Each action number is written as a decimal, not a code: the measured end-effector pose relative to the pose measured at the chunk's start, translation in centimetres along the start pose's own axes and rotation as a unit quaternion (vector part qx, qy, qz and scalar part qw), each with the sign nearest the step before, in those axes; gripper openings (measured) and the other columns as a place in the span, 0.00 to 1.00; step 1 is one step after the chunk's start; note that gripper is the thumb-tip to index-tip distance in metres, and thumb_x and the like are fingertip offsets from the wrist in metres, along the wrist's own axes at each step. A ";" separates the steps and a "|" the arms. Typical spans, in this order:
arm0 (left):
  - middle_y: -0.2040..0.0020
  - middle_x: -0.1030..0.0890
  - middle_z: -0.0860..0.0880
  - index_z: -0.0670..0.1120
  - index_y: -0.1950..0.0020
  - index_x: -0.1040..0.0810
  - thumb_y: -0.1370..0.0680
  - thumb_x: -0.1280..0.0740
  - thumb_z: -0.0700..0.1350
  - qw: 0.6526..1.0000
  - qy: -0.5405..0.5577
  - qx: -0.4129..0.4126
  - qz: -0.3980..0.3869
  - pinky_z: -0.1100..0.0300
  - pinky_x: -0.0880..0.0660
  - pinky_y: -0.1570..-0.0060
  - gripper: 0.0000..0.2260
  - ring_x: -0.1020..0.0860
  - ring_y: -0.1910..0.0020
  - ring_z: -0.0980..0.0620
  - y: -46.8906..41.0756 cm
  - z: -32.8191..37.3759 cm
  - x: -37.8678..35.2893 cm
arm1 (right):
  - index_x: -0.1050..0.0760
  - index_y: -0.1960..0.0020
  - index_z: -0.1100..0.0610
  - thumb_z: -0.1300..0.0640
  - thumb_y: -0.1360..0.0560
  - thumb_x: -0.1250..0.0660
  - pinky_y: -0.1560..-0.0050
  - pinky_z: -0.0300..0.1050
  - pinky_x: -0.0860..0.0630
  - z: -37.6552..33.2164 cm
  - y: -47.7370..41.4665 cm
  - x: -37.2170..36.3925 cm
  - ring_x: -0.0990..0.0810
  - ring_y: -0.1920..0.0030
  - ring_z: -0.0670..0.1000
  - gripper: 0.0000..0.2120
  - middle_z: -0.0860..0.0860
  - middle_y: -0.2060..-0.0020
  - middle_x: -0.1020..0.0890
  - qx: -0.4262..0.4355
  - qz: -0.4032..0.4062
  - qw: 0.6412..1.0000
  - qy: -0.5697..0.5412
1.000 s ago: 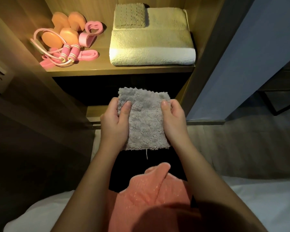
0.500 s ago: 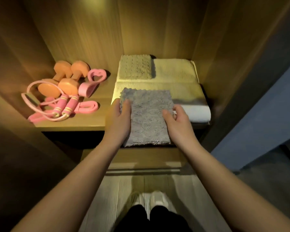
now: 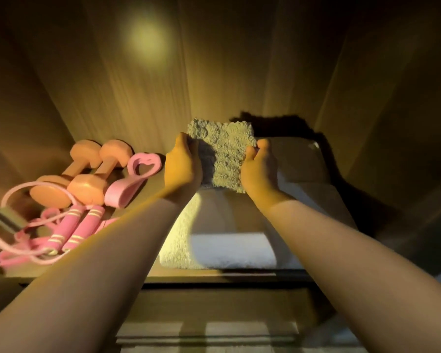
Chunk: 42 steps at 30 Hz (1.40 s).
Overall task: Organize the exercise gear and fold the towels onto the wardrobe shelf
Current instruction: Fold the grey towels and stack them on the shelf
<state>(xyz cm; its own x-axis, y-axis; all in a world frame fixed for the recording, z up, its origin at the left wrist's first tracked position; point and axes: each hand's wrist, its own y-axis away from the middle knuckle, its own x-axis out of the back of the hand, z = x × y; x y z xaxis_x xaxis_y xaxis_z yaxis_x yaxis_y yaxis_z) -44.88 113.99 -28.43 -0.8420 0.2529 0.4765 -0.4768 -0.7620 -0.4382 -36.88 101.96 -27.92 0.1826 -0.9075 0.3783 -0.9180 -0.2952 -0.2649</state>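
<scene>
Small cloth (image 3: pixel 225 159) sitting centre frame, atop big folded towel (image 3: pixel 229 247), between left hand (image 3: pixel 182 166) and right hand (image 3: pixel 259 169). Dumbbells (image 3: pixel 83 178), grip ring (image 3: pixel 135 178), jump rope (image 3: pixel 69 230) lying at left on shelf (image 3: pixel 214 275).

Both arms reach forward; left hand (image 3: pixel 182 166) and right hand (image 3: pixel 259 169) curled, gripping.

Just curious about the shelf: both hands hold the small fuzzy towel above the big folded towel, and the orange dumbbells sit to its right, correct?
Not quite. The head view shows the orange dumbbells to the left of the big folded towel, not the right. Both the left hand and right hand do hold the small fuzzy towel above it.
</scene>
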 end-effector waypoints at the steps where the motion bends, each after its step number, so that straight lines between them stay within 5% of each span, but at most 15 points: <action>1: 0.63 0.29 0.50 0.43 0.46 0.28 0.17 0.44 0.46 1.000 -0.010 0.011 0.005 0.59 0.34 0.59 0.09 0.22 0.54 0.40 -1.1 -0.3 -0.5 | 0.33 0.38 0.61 0.58 0.17 0.48 0.61 0.45 0.38 -0.1 -0.9 -0.7 0.31 0.60 0.55 0.11 0.50 0.65 0.33 -0.009 -0.002 1.000 0.002; 6: 0.53 0.19 0.38 0.46 0.55 0.29 0.19 0.41 0.45 0.992 0.093 0.084 -0.008 0.45 0.23 0.58 0.06 0.21 0.59 0.37 -5.3 -1.6 -2.0 | 0.34 0.38 0.61 0.58 0.16 0.48 0.61 0.48 0.36 -0.7 -4.6 -3.8 0.29 0.58 0.56 0.11 0.54 0.58 0.30 -0.020 -0.003 1.000 0.014; 10: 0.54 0.20 0.44 0.42 0.47 0.25 0.18 0.41 0.45 0.996 0.039 0.076 -0.013 0.55 0.26 0.55 0.08 0.23 0.57 0.45 -7.5 -2.2 -2.4 | 0.32 0.39 0.61 0.58 0.17 0.46 0.61 0.43 0.38 -0.3 -6.9 -5.3 0.30 0.57 0.53 0.11 0.54 0.56 0.28 -0.022 -0.006 1.000 0.007; 12: 0.50 0.18 0.40 0.40 0.46 0.25 0.18 0.40 0.45 0.994 0.061 0.080 -0.038 0.50 0.23 0.52 0.09 0.20 0.53 0.40 -8.1 -2.7 -2.9 | 0.31 0.39 0.59 0.58 0.18 0.45 0.58 0.41 0.36 0.4 -7.5 -5.9 0.30 0.57 0.52 0.10 0.52 0.54 0.28 -0.035 -0.013 0.999 -0.004; 16: 0.48 0.19 0.39 0.39 0.44 0.24 0.17 0.40 0.45 0.994 0.017 0.084 -0.067 0.54 0.27 0.55 0.10 0.23 0.53 0.41 -8.0 -4.2 -3.9 | 0.32 0.42 0.61 0.63 0.17 0.47 0.55 0.50 0.29 2.0 -8.0 -7.6 0.27 0.54 0.53 0.07 0.52 0.54 0.29 -0.050 -0.019 0.998 0.020; 19: 0.44 0.19 0.37 0.39 0.40 0.25 0.17 0.40 0.46 0.993 0.004 0.090 -0.074 0.52 0.26 0.52 0.12 0.22 0.46 0.37 -8.1 -4.6 -3.9 | 0.34 0.52 0.58 0.61 0.17 0.46 0.59 0.45 0.31 2.0 -8.2 -8.1 0.28 0.55 0.53 0.05 0.49 0.61 0.28 -0.053 -0.003 0.998 0.025; 20: 0.44 0.20 0.37 0.39 0.39 0.26 0.17 0.40 0.47 0.993 -0.030 0.089 -0.068 0.54 0.29 0.55 0.13 0.23 0.46 0.37 -8.1 -4.6 -3.8 | 0.34 0.49 0.59 0.60 0.18 0.45 0.59 0.45 0.32 1.8 -8.1 -8.1 0.28 0.55 0.54 0.03 0.52 0.60 0.26 -0.047 -0.004 0.998 0.034; 22: 0.41 0.23 0.36 0.40 0.36 0.30 0.17 0.41 0.47 0.992 -0.081 0.084 -0.052 0.54 0.33 0.56 0.14 0.24 0.45 0.36 -7.6 -4.0 -3.4 | 0.34 0.36 0.60 0.61 0.20 0.42 0.51 0.48 0.31 1.6 -7.8 -7.8 0.26 0.47 0.57 0.13 0.58 0.45 0.24 -0.015 -0.009 0.997 0.077; 24: 0.35 0.28 0.38 0.41 0.32 0.34 0.18 0.43 0.48 0.991 -0.126 0.041 -0.018 0.49 0.31 0.51 0.16 0.26 0.41 0.36 -7.1 -3.3 -2.7 | 0.35 0.31 0.59 0.61 0.20 0.42 0.45 0.51 0.30 1.3 -7.5 -7.0 0.28 0.38 0.59 0.18 0.58 0.35 0.28 0.062 0.024 0.983 0.170; 26: 0.30 0.31 0.41 0.42 0.28 0.35 0.19 0.43 0.46 0.983 -0.158 -0.089 0.006 0.46 0.30 0.44 0.20 0.29 0.36 0.38 -6.9 -2.8 -2.0 | 0.34 0.28 0.59 0.60 0.20 0.42 0.38 0.53 0.32 0.8 -7.4 -6.2 0.32 0.32 0.59 0.20 0.58 0.30 0.31 0.180 0.029 0.963 0.200; 29: 0.23 0.37 0.43 0.43 0.23 0.38 0.20 0.48 0.50 0.936 -0.223 -0.253 -0.105 0.46 0.36 0.31 0.25 0.38 0.25 0.42 -6.9 -2.5 -1.8 | 0.46 0.22 0.57 0.55 0.17 0.49 0.24 0.57 0.48 0.8 -7.6 -5.8 0.50 0.22 0.54 0.24 0.52 0.22 0.45 0.262 -0.141 0.918 0.261; 33: 0.20 0.52 0.48 0.47 0.20 0.50 0.16 0.52 0.53 0.901 -0.296 -0.181 -0.261 0.49 0.53 0.23 0.25 0.55 0.21 0.51 -5.8 -4.7 -3.3 | 0.56 0.21 0.59 0.50 0.16 0.54 0.23 0.57 0.54 3.2 -7.7 -6.2 0.58 0.22 0.52 0.27 0.54 0.21 0.56 0.241 -0.275 0.851 0.377; 42: 0.20 0.60 0.48 0.45 0.20 0.56 0.17 0.54 0.55 0.900 -0.328 -0.092 -0.271 0.42 0.60 0.25 0.28 0.61 0.22 0.52 -5.1 -5.1 -4.0 | 0.61 0.21 0.56 0.45 0.17 0.59 0.25 0.64 0.59 4.8 -7.2 -6.8 0.60 0.22 0.52 0.29 0.52 0.22 0.60 0.208 -0.257 0.843 0.424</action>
<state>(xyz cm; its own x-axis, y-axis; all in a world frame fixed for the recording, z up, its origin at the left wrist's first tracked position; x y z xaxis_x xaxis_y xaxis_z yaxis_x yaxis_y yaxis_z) -40.36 119.89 -31.97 -0.1713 0.1065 0.9794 -0.8573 -0.5060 -0.0949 -29.84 108.85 -32.85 0.0398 -0.1398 0.9894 -0.5590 -0.8238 -0.0939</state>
